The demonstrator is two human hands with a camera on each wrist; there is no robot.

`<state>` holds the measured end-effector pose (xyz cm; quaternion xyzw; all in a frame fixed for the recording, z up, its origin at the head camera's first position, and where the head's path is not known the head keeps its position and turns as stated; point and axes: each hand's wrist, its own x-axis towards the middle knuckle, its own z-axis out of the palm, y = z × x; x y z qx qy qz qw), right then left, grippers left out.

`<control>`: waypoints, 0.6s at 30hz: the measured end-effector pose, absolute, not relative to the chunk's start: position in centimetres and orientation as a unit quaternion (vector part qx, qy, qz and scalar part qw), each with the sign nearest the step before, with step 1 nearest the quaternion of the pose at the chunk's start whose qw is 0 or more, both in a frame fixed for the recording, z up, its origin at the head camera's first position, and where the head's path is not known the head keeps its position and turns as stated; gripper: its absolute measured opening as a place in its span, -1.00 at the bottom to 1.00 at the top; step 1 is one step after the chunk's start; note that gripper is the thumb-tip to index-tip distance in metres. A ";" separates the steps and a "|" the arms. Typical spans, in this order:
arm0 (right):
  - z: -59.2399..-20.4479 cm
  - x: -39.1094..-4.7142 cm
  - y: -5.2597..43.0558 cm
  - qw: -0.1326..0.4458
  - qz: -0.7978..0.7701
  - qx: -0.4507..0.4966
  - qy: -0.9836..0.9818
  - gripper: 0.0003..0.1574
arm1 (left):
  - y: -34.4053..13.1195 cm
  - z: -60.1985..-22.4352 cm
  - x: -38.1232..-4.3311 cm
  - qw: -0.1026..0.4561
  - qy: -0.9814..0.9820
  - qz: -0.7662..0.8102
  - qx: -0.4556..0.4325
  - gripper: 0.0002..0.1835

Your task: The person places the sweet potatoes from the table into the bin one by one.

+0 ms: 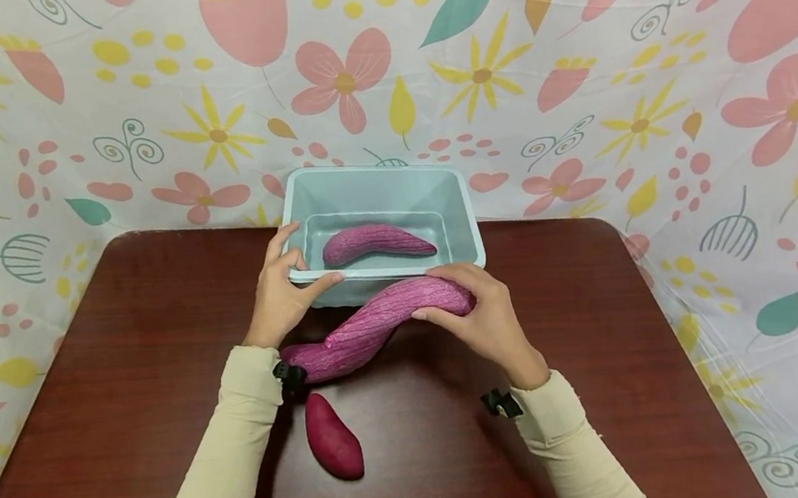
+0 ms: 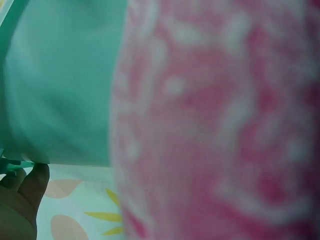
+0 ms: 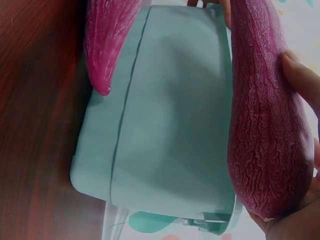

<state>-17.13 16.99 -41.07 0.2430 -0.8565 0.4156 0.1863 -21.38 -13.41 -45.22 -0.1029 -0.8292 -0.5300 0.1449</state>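
My right hand [image 1: 483,313] grips a long, wrinkled purple sweet potato [image 1: 406,303] by its thick right end, just in front of the light blue plastic bin [image 1: 387,270]. My left hand [image 1: 280,298] holds the bin's front left corner, thumb along the front rim. Inside the bin lies a curved purple sweet potato [image 1: 375,242]. Another streaked sweet potato [image 3: 107,45], pointed at its tip, lies by the bin's outer wall in the right wrist view; the held one partly overlaps it from above. A blurred pink surface [image 2: 210,120] fills much of the left wrist view.
A smaller, smooth dark red sweet potato [image 1: 334,437] lies on the brown table [image 1: 442,462] near my left forearm. Flower-print cloth [image 1: 346,79] hangs right behind the bin and along both sides of the table. Both wrists carry small black cameras.
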 end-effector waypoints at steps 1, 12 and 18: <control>-41.0 -17.2 17.0 0.186 0.417 0.244 -0.856 -0.35 | -13.4 -45.2 -21.4 0.145 -0.829 -0.530 -0.103 -0.43; -40.2 -17.6 16.8 0.188 0.410 0.246 -0.858 -0.33 | -13.3 -45.0 -21.3 0.143 -0.829 -0.531 -0.103 -0.43; -39.9 -18.0 16.7 0.189 0.413 0.247 -0.856 -0.34 | -13.4 -45.0 -21.2 0.144 -0.831 -0.527 -0.104 -0.42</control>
